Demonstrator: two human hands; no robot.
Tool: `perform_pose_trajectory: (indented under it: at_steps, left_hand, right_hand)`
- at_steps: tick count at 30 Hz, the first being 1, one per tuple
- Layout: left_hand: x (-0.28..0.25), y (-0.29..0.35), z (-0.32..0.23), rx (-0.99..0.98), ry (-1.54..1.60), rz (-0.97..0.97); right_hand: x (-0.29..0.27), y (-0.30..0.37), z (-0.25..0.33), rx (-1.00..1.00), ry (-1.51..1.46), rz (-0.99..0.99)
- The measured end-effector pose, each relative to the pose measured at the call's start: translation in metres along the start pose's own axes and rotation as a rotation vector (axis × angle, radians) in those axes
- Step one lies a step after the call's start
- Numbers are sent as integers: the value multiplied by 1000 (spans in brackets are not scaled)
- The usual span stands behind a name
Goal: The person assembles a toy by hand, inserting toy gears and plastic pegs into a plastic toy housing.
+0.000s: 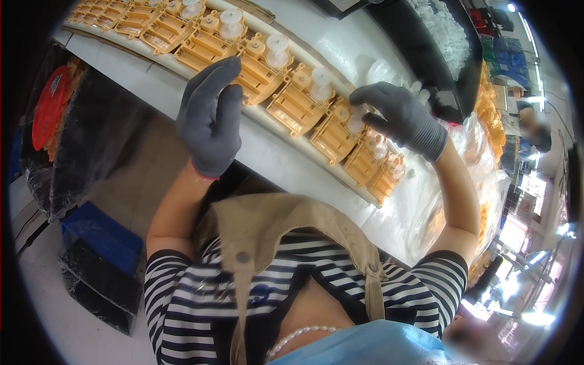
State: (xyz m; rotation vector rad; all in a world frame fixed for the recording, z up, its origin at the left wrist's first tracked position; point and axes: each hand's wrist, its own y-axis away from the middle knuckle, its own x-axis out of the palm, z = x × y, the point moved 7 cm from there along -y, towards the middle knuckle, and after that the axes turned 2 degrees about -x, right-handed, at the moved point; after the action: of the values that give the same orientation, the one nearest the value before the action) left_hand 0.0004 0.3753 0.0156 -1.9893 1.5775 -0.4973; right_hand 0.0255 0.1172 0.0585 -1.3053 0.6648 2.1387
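A: Far left, first entry?
B: Red disc (50,108), one, tilted, beside orange pieces in a container lined with black plastic (91,131). Below it: blue bin (106,240), one, partly under clear film.
A: Next, the main lot?
B: Yellow-orange housings (296,112), one row, laid along the white table (283,152) from upper left to lower right. Most show a pair of round white gears (278,52) at the upper end.
A: Left hand?
B: Left hand (210,115), dark grey glove, at the row's lower edge. Forefinger and thumb parted, a gap between them, tips just beside one housing; contact cannot be told.
A: Right hand?
B: Right hand (395,115), matching glove, over a housing farther right along the row. Fingers curled, tips close to a white gear; whether they pinch it cannot be told.
A: Remaining stock, right side?
B: Black tray (401,33), holding a heap of small translucent pieces (443,33). Below, clear plastic sheeting (471,146), crumpled, near the right forearm. At its right, more orange pieces (490,109), heaped.
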Motion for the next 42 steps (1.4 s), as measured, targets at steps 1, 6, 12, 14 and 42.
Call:
perform_pose_trajectory:
  at_steps: [1,6,12,14,42]
  left_hand:
    - [0,0,1,-4,3,-1]
    - [-3,2,1,-16,37,-8]
    - [-4,2,4,-9,-7,-25]
    - [-2,1,3,-13,19,-33]
    - [49,-41,-41,323,2,201]
  right_hand:
    - [1,-1,1,-24,10,5]
    - [4,-1,1,-83,11,27]
    - [-1,0,-3,40,-120,44]
    - [0,1,-7,73,-146,32]
    - [-92,66,-353,783,629,176]
